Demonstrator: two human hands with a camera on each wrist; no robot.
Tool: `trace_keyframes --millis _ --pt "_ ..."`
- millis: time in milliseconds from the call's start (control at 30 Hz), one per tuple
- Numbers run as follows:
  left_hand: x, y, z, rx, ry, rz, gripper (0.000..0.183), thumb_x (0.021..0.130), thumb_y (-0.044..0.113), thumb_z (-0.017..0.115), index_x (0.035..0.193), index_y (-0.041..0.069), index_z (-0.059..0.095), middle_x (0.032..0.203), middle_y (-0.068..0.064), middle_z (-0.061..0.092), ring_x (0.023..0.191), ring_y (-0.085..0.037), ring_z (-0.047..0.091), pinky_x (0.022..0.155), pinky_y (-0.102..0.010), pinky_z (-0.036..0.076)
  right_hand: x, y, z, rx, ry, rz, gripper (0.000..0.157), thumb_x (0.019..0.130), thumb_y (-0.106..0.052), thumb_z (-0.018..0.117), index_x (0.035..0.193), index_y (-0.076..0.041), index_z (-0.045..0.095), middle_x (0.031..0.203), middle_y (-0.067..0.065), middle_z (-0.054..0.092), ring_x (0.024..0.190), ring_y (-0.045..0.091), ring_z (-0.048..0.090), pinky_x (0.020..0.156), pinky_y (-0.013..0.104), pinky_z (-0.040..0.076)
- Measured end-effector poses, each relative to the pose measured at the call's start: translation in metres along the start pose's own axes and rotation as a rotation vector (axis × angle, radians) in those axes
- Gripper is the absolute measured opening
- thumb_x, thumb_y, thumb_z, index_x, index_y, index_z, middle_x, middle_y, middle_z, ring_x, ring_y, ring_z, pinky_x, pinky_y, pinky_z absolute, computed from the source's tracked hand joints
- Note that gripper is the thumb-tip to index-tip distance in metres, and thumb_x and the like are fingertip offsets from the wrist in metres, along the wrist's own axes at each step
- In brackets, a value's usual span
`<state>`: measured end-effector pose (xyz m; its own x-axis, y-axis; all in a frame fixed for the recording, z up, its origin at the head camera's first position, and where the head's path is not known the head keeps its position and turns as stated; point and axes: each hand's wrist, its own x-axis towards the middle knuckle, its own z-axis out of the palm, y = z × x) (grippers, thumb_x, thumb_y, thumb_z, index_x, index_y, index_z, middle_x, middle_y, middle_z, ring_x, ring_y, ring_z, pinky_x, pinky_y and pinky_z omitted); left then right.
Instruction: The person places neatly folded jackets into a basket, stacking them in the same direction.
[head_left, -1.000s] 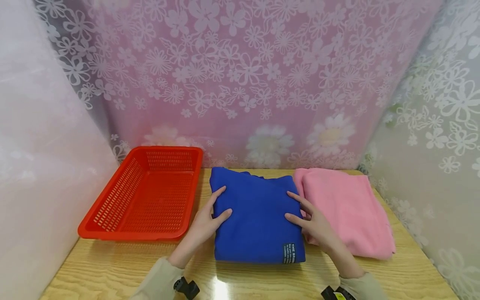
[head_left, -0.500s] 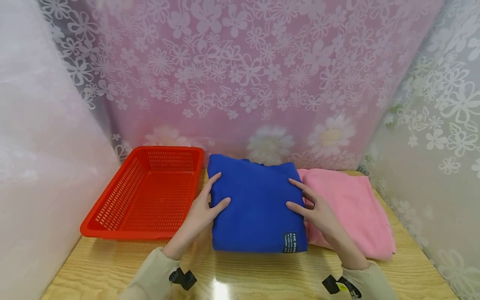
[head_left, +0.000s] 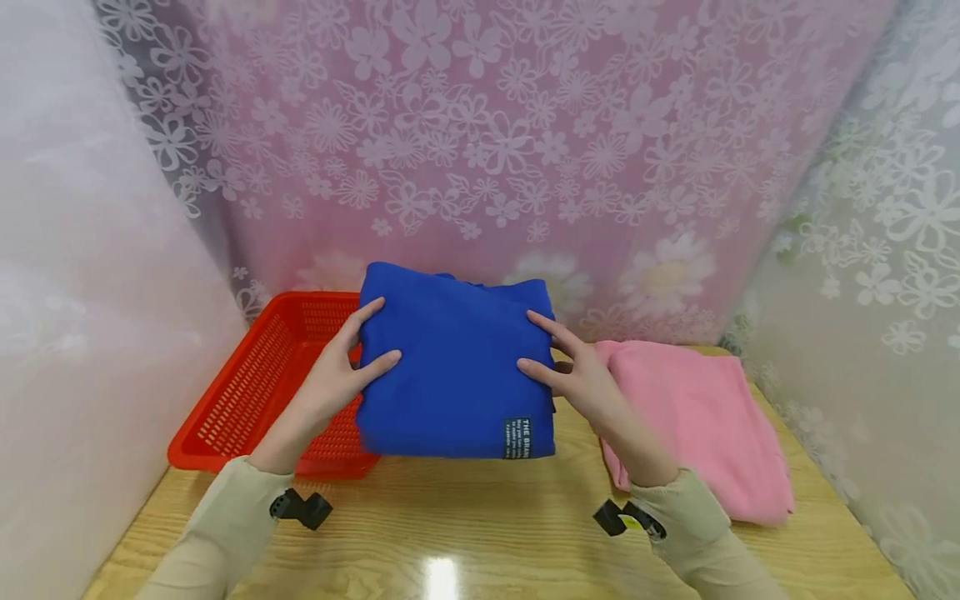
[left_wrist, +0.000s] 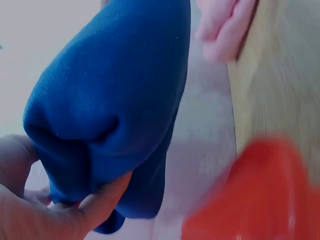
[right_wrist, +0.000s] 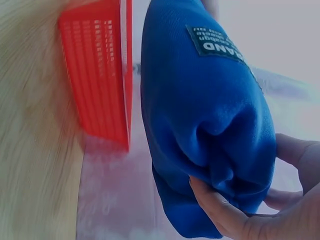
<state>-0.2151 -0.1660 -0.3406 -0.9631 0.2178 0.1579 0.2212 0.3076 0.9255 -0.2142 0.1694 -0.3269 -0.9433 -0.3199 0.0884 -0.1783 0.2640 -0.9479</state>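
Observation:
A folded blue garment (head_left: 457, 375) with a dark printed label near its lower right corner is held up off the table between both hands. My left hand (head_left: 337, 371) grips its left side, thumb on top and other fingers at the edge and beneath. On the opposite side my right hand (head_left: 577, 371) holds it the same way. The left wrist view shows fingers curled under the thick blue folds (left_wrist: 110, 100). In the right wrist view the fingers pinch the bunched end of the garment (right_wrist: 210, 110). Its left part overlaps the red basket (head_left: 247, 400) in the head view.
The red plastic basket, with slotted walls, stands at the left on the wooden table (head_left: 465, 525). A folded pink cloth (head_left: 697, 425) lies at the right. Flower-patterned curtains (head_left: 480, 150) enclose the back and sides.
Both hands have raised the blue garment from the table and carried it left, so it now covers the right part of the basket. The pink cloth has stayed where it was.

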Motion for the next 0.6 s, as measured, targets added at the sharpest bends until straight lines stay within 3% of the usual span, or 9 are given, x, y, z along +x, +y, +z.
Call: trace_keyframes --millis 167,333,600 --pt "-0.002 -0.003 -0.04 0.044 -0.008 0.016 0.079 0.101 0.028 0.065 0.163 0.031 0.018 0.166 -0.015 0.022 0.148 -0.042 0.031 0.102 -0.063 0.045 0.018 -0.011 0.031 0.037 -0.009 -0.047 0.07 0.1 -0.018 0.066 0.161 -0.025 0.032 0.157 0.022 0.033 0.127 0.048 0.055 0.092 0.049 0.057" --pt "-0.007 -0.008 -0.086 0.096 -0.029 -0.008 0.08 0.101 0.029 0.064 0.163 0.037 0.015 0.17 -0.011 0.01 0.152 -0.041 0.02 0.107 -0.067 0.038 0.034 -0.017 0.069 0.082 -0.02 -0.094 0.073 0.098 -0.016 0.069 0.161 -0.026 0.032 0.159 0.018 0.034 0.122 0.045 0.059 0.093 0.051 0.056" --pt "-0.014 -0.029 -0.15 0.159 -0.102 -0.048 0.079 0.104 0.023 0.059 0.163 0.039 0.01 0.17 -0.015 -0.008 0.147 -0.06 0.01 0.101 -0.078 0.031 0.044 -0.017 0.132 0.088 -0.017 -0.138 0.075 0.098 -0.019 0.07 0.161 -0.028 0.03 0.162 0.013 0.032 0.122 0.041 0.06 0.097 0.048 0.055"
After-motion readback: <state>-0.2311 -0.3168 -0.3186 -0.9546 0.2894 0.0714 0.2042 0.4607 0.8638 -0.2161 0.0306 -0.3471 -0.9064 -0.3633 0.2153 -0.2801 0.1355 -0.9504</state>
